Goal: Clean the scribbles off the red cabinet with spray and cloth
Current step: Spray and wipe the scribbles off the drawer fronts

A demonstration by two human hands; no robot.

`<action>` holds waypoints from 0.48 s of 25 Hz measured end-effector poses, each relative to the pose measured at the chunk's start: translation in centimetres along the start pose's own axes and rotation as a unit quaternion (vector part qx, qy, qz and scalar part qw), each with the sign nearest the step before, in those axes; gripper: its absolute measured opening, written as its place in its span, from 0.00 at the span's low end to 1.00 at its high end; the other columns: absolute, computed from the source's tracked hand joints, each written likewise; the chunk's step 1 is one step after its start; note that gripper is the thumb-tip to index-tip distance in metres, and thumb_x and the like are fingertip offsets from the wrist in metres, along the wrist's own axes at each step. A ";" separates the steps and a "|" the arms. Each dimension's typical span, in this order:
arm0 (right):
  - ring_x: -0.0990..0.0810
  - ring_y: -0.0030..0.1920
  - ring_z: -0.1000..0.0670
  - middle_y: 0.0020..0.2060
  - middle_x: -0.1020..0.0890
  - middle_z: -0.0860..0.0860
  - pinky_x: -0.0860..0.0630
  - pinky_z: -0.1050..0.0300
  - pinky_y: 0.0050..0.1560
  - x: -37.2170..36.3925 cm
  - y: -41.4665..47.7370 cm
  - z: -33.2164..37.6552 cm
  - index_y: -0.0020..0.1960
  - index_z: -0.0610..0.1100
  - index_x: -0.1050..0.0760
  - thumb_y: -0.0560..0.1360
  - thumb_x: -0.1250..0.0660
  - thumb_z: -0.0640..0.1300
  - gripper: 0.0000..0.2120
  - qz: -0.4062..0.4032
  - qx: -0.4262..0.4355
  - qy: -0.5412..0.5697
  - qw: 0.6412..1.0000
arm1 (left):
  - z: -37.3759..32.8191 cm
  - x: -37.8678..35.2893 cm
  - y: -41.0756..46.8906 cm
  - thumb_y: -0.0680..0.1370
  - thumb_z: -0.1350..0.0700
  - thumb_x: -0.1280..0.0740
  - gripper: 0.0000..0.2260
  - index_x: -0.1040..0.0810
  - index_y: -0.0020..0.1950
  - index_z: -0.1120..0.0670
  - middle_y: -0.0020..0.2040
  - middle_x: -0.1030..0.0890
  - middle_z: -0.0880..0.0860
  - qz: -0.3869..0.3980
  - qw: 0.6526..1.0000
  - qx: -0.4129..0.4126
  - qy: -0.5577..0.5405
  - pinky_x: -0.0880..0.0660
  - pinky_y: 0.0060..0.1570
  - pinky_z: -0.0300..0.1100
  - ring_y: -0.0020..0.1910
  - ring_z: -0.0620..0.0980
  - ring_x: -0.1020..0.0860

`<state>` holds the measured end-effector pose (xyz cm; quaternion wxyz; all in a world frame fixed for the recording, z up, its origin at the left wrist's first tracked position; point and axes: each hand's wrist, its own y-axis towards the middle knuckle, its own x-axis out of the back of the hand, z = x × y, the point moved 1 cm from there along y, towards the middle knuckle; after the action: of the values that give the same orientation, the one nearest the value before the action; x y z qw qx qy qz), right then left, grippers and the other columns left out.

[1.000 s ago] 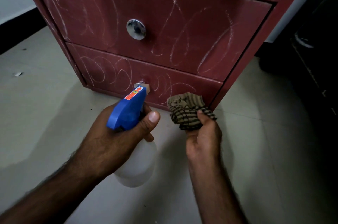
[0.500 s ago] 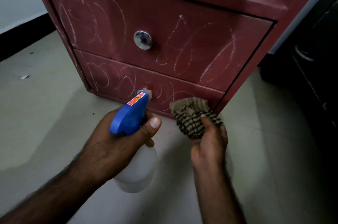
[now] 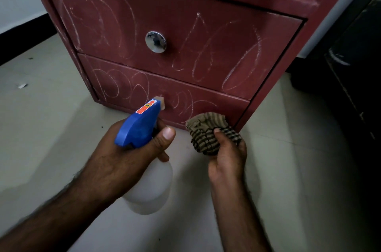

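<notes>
Gripping bottle [image 3: 153, 183], cloth [image 3: 206, 134]; fingers [image 3: 162, 140] seemingly tight.

Matt red cabinet [image 3: 206, 49] (shiny metal knob [image 3: 155, 42]); striped woven cloth [image 3: 208, 134].

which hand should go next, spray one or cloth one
Left, probably: the left hand grips the spray bottle with its nozzle pointing at the scribbled lower drawer. The right hand only holds the cloth.
</notes>
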<state>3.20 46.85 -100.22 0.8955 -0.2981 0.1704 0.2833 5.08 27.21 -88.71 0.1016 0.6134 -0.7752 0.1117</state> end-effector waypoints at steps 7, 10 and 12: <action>0.14 0.58 0.37 0.58 0.14 0.40 0.15 0.44 0.52 -0.7 0.0 0.8 0.68 0.41 0.25 0.75 0.29 0.26 0.24 0.027 0.056 0.017 0.998 | -0.3 0.0 0.0 0.69 0.37 0.34 0.09 0.23 0.45 0.38 0.37 0.14 0.49 -0.002 1.000 0.006 -0.005 0.23 0.40 0.44 0.37 0.44 0.16; 0.14 0.55 0.36 0.57 0.15 0.38 0.15 0.46 0.47 -0.2 0.0 -0.4 0.65 0.39 0.24 0.75 0.30 0.26 0.21 -0.002 0.016 -0.025 1.000 | 0.0 0.0 0.1 0.72 0.35 0.32 0.11 0.23 0.45 0.41 0.38 0.14 0.49 0.000 1.000 0.003 -0.008 0.23 0.41 0.44 0.38 0.45 0.16; 0.14 0.57 0.37 0.59 0.15 0.39 0.15 0.43 0.53 -0.6 -0.2 0.2 0.68 0.41 0.25 0.75 0.29 0.27 0.24 0.013 0.038 -0.009 0.999 | 0.0 0.1 0.1 0.71 0.29 0.30 0.17 0.22 0.45 0.41 0.38 0.14 0.50 0.005 1.000 -0.002 -0.011 0.22 0.42 0.46 0.38 0.46 0.16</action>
<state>2.89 46.55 -99.72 0.9040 -0.2588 0.1765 0.2911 5.01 27.14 -88.72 0.0933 0.6109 -0.7793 0.1036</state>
